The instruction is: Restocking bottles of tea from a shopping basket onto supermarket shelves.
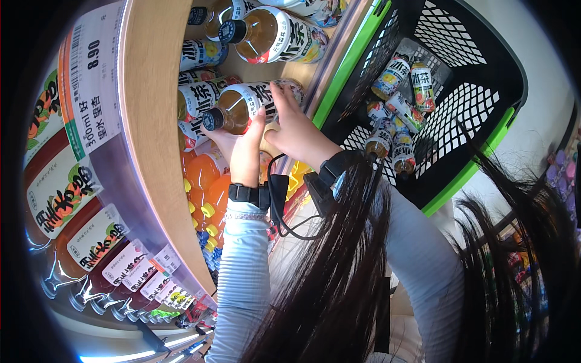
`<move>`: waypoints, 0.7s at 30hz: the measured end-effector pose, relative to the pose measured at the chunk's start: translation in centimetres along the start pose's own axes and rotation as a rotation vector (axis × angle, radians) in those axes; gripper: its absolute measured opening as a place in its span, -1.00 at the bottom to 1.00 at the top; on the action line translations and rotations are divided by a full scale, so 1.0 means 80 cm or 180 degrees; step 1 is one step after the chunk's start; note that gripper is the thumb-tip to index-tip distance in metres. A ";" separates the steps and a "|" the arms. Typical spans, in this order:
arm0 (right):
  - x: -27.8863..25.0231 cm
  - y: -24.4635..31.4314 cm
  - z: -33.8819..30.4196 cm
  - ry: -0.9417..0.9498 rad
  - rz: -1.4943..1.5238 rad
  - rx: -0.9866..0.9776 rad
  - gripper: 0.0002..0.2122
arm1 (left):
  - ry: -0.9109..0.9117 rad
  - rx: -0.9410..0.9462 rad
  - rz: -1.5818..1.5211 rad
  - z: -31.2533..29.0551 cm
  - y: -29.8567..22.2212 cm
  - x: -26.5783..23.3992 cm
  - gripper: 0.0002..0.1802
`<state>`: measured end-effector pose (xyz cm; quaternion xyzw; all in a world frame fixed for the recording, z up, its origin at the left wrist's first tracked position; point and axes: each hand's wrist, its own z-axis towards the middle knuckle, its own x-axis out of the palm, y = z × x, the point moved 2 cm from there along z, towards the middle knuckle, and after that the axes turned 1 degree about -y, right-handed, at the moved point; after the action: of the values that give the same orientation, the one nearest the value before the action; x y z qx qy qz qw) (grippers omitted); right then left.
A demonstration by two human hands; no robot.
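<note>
Both of my hands are on a bottle of amber tea (240, 103) with a dark cap and a white label, tilted on its side at the shelf. My left hand (238, 147) is closed round its cap end from below, with the thumb along the label. My right hand (302, 130) grips the label part nearer the base, its fingers reaching over the far side. More bottles of the same kind lie close by; one amber bottle (259, 35) rests just beyond, its cap pointing left.
To the right stands a black shopping basket (510, 66) with green edges, several bottles (422, 85) inside. A wooden shelf panel (154, 72) curves along the left, beside a price tag (94, 78) and dark red bottles (63, 187). Orange drinks (206, 172) are below my left hand. Long hair hangs across my forearms.
</note>
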<state>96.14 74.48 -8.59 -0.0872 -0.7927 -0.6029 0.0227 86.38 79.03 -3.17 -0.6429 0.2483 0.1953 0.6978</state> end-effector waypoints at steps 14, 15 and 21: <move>0.020 -0.014 -0.006 0.0174 0.0111 -0.0008 -0.23 | -0.0466 -0.0195 -0.0262 -0.014 0.015 -0.011 -0.17; 0.022 -0.005 -0.007 0.0329 0.0196 0.0216 -0.26 | -0.0475 -0.0188 -0.0230 -0.014 0.015 -0.018 -0.17; 0.049 -0.018 0.002 0.0256 0.0160 -0.0122 -0.34 | -0.1060 0.0033 0.0072 -0.015 0.017 -0.032 -0.24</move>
<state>92.05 74.69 -9.48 -0.0832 -0.7770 -0.6203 0.0680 83.38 78.07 -2.80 -0.5953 0.1375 0.3056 0.7303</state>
